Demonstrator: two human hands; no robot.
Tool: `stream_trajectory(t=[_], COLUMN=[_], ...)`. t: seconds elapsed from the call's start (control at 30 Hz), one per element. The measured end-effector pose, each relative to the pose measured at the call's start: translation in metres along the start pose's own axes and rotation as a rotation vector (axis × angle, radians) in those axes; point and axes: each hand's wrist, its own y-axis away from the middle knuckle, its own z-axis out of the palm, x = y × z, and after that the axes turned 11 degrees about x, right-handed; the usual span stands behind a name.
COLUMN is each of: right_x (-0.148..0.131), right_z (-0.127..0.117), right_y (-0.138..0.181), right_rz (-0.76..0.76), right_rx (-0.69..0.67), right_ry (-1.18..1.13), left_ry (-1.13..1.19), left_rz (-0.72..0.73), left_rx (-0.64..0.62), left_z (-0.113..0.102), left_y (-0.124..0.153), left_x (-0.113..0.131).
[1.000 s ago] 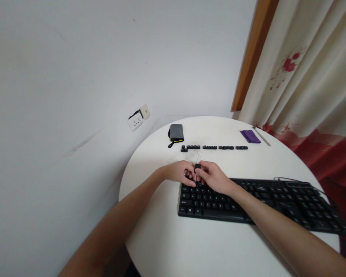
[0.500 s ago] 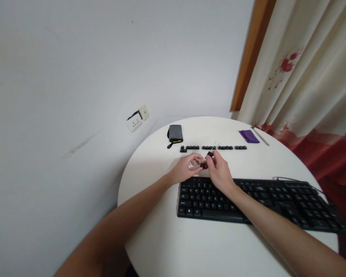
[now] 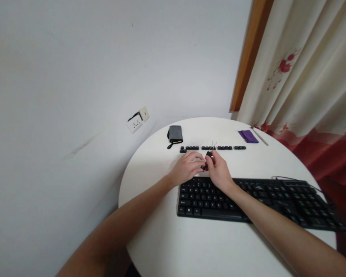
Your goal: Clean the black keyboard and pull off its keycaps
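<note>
Just above the keyboard's back edge, my left hand (image 3: 187, 167) pinches a small black keycap (image 3: 203, 167) between thumb and fingers. Close beside it, my right hand (image 3: 219, 170) is closed around a wire keycap puller (image 3: 209, 154); its black body shows above the thumb and its thin wire ends point up and away. The two hands' fingertips nearly meet, and I cannot tell whether they touch. Under my right wrist lies the black keyboard (image 3: 216, 214), partly hidden by the forearm. Beyond the hands, several loose black keycaps (image 3: 225, 147) stand in a row on the white table (image 3: 161, 231).
A grey cloth (image 3: 175, 133) with a black loop lies at the back left. Toward the back right are a folded purple cloth (image 3: 248, 136) and a thin light-coloured stick-like tool (image 3: 260, 135). A wall (image 3: 75, 77) borders the left, a curtain (image 3: 311, 84) the right.
My left hand's fingers have curled further over the keycap. The puller in my right hand has shifted slightly, its wire ends now clearer. The keycap row and keyboard stay in place.
</note>
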Motion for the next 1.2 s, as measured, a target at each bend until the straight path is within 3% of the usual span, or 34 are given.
stream_trajectory(t=[0.17, 0.4, 0.57, 0.67, 0.83, 1.2], right_x=[-0.001, -0.002, -0.006, -0.006, -0.004, -0.004], right_z=[0.0, -0.001, -0.001, 0.001, 0.003, 0.0], right_y=[-0.002, -0.011, -0.01, -0.008, -0.006, -0.007], right_rz=[0.074, 0.245, 0.28, 0.263, 0.231, 0.218], right_rx=[0.048, 0.136, 0.148, 0.133, 0.1, 0.085], right_ry=[-0.08, -0.268, -0.33, -0.334, -0.306, -0.279], left_ry=[0.118, 0.239, 0.055, -0.16, -0.352, -0.424], left_rz=[-0.097, -0.154, -0.203, -0.281, -0.403, -0.429], left_rx=[0.095, -0.025, 0.075, 0.092, 0.012, -0.027], left_z=[0.001, 0.001, 0.003, 0.005, 0.009, 0.001], left_y=[-0.008, -0.043, -0.058, -0.049, -0.016, -0.004], left_x=[-0.004, -0.008, -0.021, -0.04, -0.066, -0.072])
